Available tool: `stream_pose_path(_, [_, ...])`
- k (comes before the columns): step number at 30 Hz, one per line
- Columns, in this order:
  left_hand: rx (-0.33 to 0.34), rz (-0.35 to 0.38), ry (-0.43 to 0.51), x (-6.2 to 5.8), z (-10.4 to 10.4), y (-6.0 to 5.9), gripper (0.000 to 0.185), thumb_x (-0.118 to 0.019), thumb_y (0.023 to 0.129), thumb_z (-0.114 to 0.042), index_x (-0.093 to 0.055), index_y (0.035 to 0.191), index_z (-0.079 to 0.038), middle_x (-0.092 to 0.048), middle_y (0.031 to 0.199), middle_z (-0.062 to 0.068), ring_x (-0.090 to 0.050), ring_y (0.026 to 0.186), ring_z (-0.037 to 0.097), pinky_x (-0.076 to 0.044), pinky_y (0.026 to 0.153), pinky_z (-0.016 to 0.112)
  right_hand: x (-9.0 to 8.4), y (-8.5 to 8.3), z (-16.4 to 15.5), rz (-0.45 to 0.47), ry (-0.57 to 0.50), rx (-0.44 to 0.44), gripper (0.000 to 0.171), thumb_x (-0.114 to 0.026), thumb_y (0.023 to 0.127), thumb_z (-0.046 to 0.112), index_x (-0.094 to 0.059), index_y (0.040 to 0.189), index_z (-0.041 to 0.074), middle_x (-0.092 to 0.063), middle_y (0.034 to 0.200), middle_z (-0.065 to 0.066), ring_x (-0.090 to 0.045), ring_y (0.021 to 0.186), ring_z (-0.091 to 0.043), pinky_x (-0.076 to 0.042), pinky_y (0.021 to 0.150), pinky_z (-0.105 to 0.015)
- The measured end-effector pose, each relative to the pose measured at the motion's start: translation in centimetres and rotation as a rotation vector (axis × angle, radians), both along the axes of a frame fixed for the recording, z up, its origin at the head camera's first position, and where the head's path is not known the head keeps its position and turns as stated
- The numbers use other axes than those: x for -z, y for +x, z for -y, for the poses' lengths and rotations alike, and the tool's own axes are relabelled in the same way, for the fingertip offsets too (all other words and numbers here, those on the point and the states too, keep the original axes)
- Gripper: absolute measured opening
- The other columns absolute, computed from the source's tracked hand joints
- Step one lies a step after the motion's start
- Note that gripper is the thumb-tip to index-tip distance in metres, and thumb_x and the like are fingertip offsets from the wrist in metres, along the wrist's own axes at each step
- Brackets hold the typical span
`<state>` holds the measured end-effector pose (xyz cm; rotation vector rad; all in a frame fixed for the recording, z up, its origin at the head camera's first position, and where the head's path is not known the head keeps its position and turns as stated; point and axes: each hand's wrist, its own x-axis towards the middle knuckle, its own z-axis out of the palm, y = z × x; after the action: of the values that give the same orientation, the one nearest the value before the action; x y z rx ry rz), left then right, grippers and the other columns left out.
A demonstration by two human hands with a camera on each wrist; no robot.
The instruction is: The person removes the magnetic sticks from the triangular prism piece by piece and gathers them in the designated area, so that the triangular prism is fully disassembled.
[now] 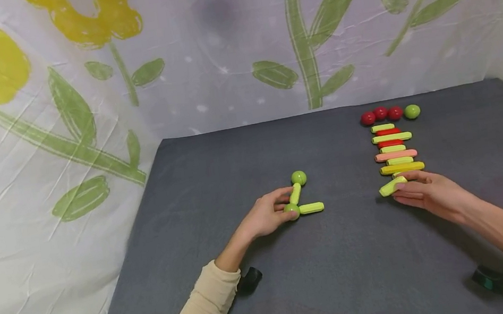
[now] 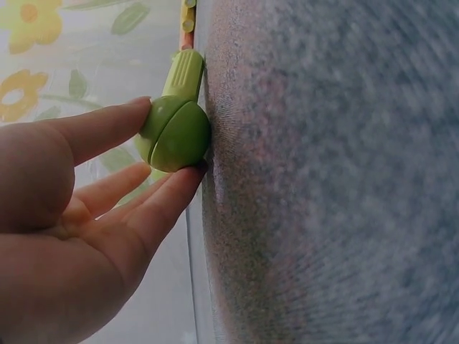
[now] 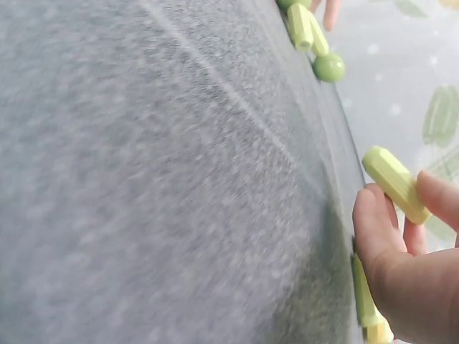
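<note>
A small build lies mid-table: a green ball (image 1: 291,210) joined to two light-green sticks, one (image 1: 312,208) pointing right, one (image 1: 295,193) running up to a second green ball (image 1: 299,177). My left hand (image 1: 266,214) pinches the lower ball (image 2: 176,134) between thumb and fingers. My right hand (image 1: 425,191) pinches a light-green stick (image 1: 392,186) at the near end of a row of sticks; the stick (image 3: 395,183) is tilted, one end raised. The build (image 3: 310,32) shows far off in the right wrist view.
A row of several sticks (image 1: 395,150) in green, red, pink and yellow lies at the right on the grey table (image 1: 345,272). Behind it sit three red balls (image 1: 380,113) and a green ball (image 1: 412,111). A flowered cloth (image 1: 82,121) hangs behind and left.
</note>
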<state>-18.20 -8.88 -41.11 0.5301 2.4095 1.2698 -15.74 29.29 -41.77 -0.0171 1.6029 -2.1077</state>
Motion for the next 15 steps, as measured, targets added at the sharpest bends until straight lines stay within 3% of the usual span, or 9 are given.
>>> stream_pose_path(3, [-0.001, -0.005, -0.002, 0.1, 0.0, -0.1, 0.058, -0.069, 0.089, -0.012, -0.045, 0.142, -0.007, -0.051, 0.134, 0.017, -0.054, 0.119, 0.028, -0.048, 0.092, 0.031, 0.2, 0.4, -0.6, 0.014, -0.022, 0.023, 0.034, -0.049, 0.100, 0.005, -0.028, 0.127, 0.001, -0.062, 0.109, 0.001, -0.063, 0.101, -0.014, -0.050, 0.088, -0.029])
stream_pose_path(15, [0.003, -0.006, -0.001, 0.2, -0.3, -0.4, 0.058, -0.069, 0.089, -0.010, -0.045, 0.141, -0.007, -0.052, 0.133, 0.018, -0.054, 0.118, 0.028, -0.048, 0.092, 0.031, 0.5, 0.9, -2.3, 0.133, -0.067, 0.137, 0.033, -0.055, 0.097, 0.004, -0.033, 0.121, 0.003, -0.067, 0.102, -0.001, -0.066, 0.095, -0.015, -0.052, 0.086, -0.031])
